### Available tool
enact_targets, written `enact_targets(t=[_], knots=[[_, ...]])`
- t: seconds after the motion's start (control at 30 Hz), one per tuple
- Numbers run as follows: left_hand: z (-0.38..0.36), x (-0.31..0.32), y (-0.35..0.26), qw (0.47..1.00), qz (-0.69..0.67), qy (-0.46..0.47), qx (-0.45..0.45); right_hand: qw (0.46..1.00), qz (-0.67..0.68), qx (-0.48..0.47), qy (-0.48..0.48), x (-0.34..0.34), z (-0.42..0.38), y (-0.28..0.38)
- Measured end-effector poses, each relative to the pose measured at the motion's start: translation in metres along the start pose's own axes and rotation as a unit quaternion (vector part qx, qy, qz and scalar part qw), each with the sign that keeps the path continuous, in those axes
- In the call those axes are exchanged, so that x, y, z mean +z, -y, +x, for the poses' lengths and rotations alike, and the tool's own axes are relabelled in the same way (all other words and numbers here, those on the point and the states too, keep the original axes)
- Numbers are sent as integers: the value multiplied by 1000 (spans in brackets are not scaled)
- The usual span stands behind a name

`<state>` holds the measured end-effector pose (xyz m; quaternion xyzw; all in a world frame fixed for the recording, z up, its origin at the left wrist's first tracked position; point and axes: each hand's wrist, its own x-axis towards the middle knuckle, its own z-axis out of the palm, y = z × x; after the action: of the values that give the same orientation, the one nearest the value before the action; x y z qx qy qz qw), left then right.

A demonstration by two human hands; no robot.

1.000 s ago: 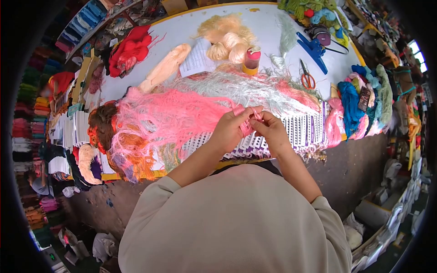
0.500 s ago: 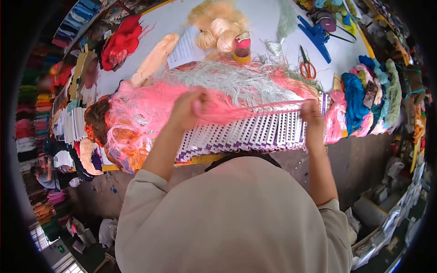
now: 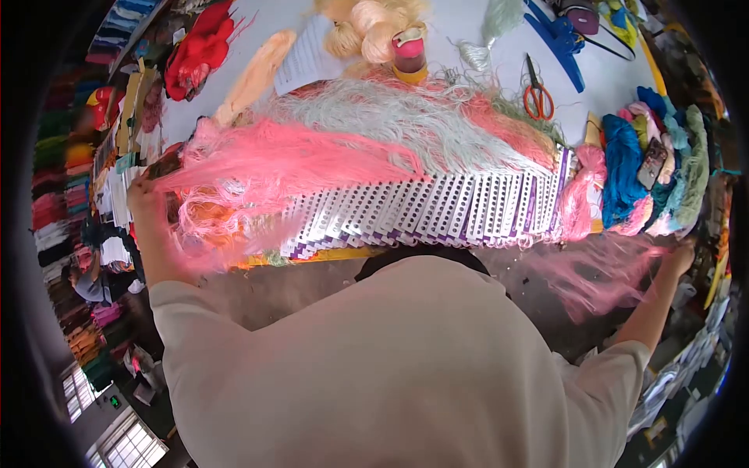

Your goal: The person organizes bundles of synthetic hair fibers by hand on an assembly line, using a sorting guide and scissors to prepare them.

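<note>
My left hand [image 3: 143,195] is far out at the left edge of the table, closed on pink thread that trails blurred below it. Far to the right, past the table's front edge, my right hand [image 3: 682,257] is closed on a loose bundle of pink thread [image 3: 585,273] that spreads in the air. Between them lies a row of white punched cards [image 3: 421,207] with purple ends. Pink thread [image 3: 296,160] and pale grey-white thread [image 3: 398,121] fan out behind the cards.
Orange-handled scissors [image 3: 538,101], a blue tool [image 3: 558,43] and a pink-topped jar [image 3: 409,56] stand or lie toward the back. Red yarn [image 3: 197,58] is at left, blue yarn [image 3: 622,171] at right. A person [image 3: 92,285] is at far left.
Both hands have moved far apart, left hand to the left, right hand to the right. The pink strands formerly stretched between them now hang in separate bundles. The view has shifted slightly.
</note>
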<state>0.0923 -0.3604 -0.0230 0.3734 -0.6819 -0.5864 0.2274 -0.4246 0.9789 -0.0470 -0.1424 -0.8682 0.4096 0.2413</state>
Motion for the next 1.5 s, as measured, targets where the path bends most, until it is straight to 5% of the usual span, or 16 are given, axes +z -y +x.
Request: enact_targets(t=[0.07, 0.1, 0.17, 0.23, 0.3, 0.33, 0.37, 0.4, 0.47, 0.6, 0.77, 0.87, 0.93, 1.03, 1.17, 1.5], knots=[[-21, -8, -33, 936, -323, 102, -91, 980, 131, 153, -4, -3, 15, 14], [-42, 33, -45, 995, 56, 26, 82, 998, 14, 38, 46, 5, 31, -28], [-63, 89, -25, 801, 470, 50, 368, 973, -131, -115, 152, 54, 17, -51], [-78, 189, -20, 987, 139, 36, -67, 924, -104, -301, 213, 142, -28, -58], [-138, 321, -42, 803, 531, 121, 242, 887, -225, -253, 313, 194, -149, 86], [-159, 366, -48, 906, 393, 153, 47, 882, -153, -205, 395, 209, -192, 151], [-152, 373, -14, 768, 547, 282, 175, 870, -94, -260, 409, 227, -221, 182], [-168, 384, 14, 903, 314, 291, 35, 854, -89, -224, 462, 238, -240, 204], [-196, 425, -2, 674, 654, 316, 134, 833, -36, -256, 489, 257, -265, 223], [-155, 331, 98, 846, 310, 310, 303, 831, -8, -212, 515, 273, -277, 227], [-107, 265, 57, 600, 672, 338, 272, 821, 12, -156, 549, 278, -296, 222], [-95, 271, -29, 958, 176, -78, -211, 815, 42, -135, 562, 282, -316, 221], [-108, 278, -37, 600, 782, 101, 137, 805, 32, -106, 583, 288, -330, 214], [-162, 345, -33, 727, 587, 311, -175, 795, 42, -136, 590, 295, -347, 217], [-173, 385, -54, 945, 203, 78, -244, 784, 44, -113, 608, 301, -359, 220], [-286, 596, 67, 861, -68, 241, -442, 770, -14, -76, 633, 340, -406, 181]])
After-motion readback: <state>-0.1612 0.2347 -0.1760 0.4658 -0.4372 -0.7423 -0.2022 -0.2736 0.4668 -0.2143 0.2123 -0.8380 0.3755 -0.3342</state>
